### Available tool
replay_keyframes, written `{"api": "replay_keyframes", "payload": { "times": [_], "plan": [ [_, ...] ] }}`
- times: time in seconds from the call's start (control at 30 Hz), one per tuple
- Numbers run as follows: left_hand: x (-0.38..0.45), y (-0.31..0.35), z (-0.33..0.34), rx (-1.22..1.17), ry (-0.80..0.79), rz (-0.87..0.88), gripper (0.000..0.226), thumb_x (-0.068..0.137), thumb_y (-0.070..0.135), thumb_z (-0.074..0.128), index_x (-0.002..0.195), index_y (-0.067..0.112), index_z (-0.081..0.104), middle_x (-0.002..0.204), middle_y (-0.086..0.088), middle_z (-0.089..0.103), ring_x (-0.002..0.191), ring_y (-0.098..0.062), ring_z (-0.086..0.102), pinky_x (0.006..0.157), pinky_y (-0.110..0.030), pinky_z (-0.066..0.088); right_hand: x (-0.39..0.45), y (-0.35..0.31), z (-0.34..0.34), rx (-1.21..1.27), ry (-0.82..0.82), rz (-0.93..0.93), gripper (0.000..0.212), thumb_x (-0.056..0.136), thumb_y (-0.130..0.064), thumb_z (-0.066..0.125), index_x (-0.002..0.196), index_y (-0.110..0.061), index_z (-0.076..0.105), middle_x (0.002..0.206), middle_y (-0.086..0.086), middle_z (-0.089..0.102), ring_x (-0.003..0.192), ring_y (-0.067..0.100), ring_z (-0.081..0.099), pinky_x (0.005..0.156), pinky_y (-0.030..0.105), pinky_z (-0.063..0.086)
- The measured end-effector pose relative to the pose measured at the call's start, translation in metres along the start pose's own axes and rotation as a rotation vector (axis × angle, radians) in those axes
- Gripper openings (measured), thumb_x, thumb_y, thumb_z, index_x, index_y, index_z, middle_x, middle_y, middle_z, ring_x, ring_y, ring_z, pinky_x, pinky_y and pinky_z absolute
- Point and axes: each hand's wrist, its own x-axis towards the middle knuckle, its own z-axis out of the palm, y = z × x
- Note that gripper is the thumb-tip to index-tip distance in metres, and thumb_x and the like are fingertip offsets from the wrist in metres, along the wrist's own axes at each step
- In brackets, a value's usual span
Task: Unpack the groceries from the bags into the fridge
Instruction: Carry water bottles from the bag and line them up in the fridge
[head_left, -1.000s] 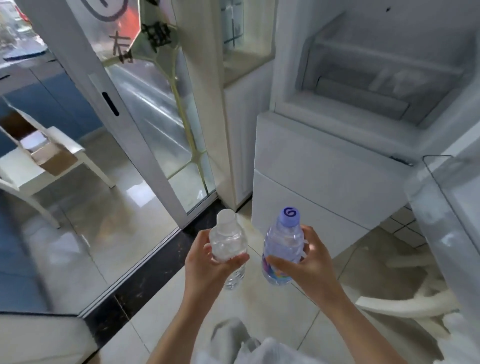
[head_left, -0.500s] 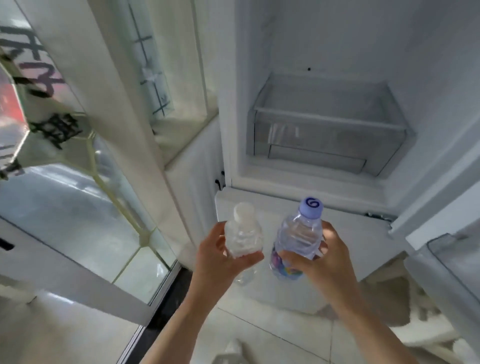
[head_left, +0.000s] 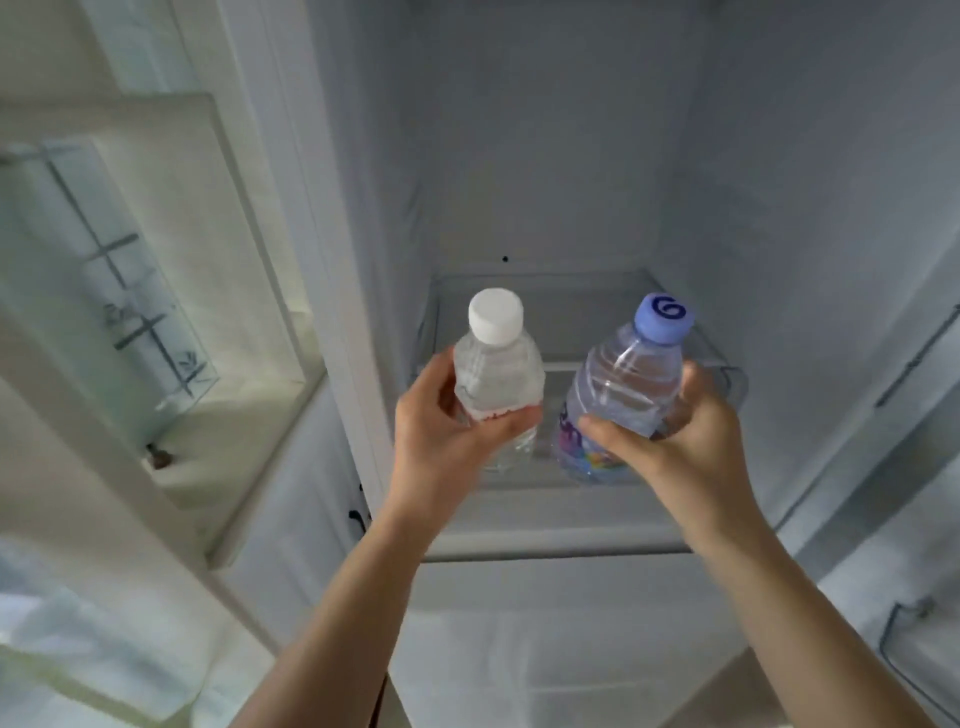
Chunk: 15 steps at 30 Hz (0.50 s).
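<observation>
Two small clear water bottles are held up in front of the open fridge (head_left: 545, 156), level with its clear drawer (head_left: 727, 374). The white-capped bottle (head_left: 496, 374) stands nearly upright, its long axis vertical and its cap pointing up and slightly toward the camera; it sits before the drawer's left half. The blue-capped bottle (head_left: 618, 395), just beside it and not touching, covers the drawer's right half; its long axis leans, cap tipped up and to the right, base angled down and left, with a coloured label near the bottom. The left hand (head_left: 452, 441) grasps the white-capped bottle round its lower body, thumb across the front and fingers wrapped behind. The right hand (head_left: 680, 441) grips the blue-capped bottle at its middle, thumb in front, fingers curled round the far side. Below the drawer runs the fridge's white front ledge (head_left: 545, 540). Left of the fridge, a glass cabinet (head_left: 119, 291) with etched lines stands in a pale alcove.
</observation>
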Motion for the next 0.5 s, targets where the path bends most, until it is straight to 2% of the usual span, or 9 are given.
{"api": "replay_keyframes", "payload": {
  "times": [0.17, 0.27, 0.33, 0.4, 0.5],
  "plan": [
    [0.071, 0.011, 0.026, -0.083, 0.06, 0.03, 0.049, 0.064, 0.007, 0.086, 0.098, 0.032, 0.061, 0.086, 0.015, 0.072, 0.077, 0.003, 0.067, 0.063, -0.008, 0.048, 0.067, 0.001, 0.009, 0.01, 0.086, -0.069, 0.048, 0.059, -0.017, 0.09, 0.094, -0.029, 0.06, 0.087, -0.017, 0.071, 0.079, -0.003, 0.067, 0.063, 0.007, 0.048],
    [0.107, 0.013, 0.041, -0.11, 0.105, 0.051, 0.051, 0.067, -0.002, 0.083, 0.104, 0.023, 0.059, 0.086, 0.015, 0.068, 0.072, 0.011, 0.063, 0.061, -0.006, 0.047, 0.104, 0.012, 0.012, 0.026, 0.113, -0.032, 0.047, 0.059, -0.015, 0.09, 0.092, -0.029, 0.059, 0.088, -0.008, 0.07, 0.078, 0.001, 0.068, 0.061, 0.012, 0.049],
    [0.125, 0.009, 0.047, -0.115, 0.12, 0.043, 0.052, 0.066, -0.005, 0.083, 0.104, 0.021, 0.059, 0.088, 0.014, 0.066, 0.071, 0.01, 0.062, 0.064, -0.009, 0.049, 0.124, 0.02, 0.015, 0.038, 0.089, -0.002, 0.049, 0.059, -0.017, 0.09, 0.095, -0.03, 0.059, 0.092, -0.007, 0.07, 0.08, 0.002, 0.068, 0.06, 0.013, 0.05],
    [0.141, 0.002, 0.051, -0.118, 0.129, 0.029, 0.05, 0.065, -0.003, 0.084, 0.1, 0.024, 0.061, 0.088, 0.012, 0.067, 0.075, 0.003, 0.063, 0.07, -0.017, 0.053, 0.142, 0.028, 0.017, 0.037, 0.079, 0.016, 0.05, 0.06, -0.017, 0.089, 0.099, -0.028, 0.059, 0.093, -0.008, 0.069, 0.079, 0.0, 0.068, 0.059, 0.012, 0.05],
    [0.162, -0.009, 0.054, -0.117, 0.131, -0.004, 0.048, 0.065, -0.002, 0.084, 0.095, 0.028, 0.062, 0.086, 0.013, 0.068, 0.07, 0.005, 0.063, 0.068, -0.017, 0.054, 0.167, 0.043, 0.02, 0.031, 0.088, 0.04, 0.05, 0.059, -0.015, 0.089, 0.096, -0.028, 0.058, 0.093, -0.008, 0.069, 0.075, -0.004, 0.067, 0.056, 0.011, 0.049]
  ]
}}
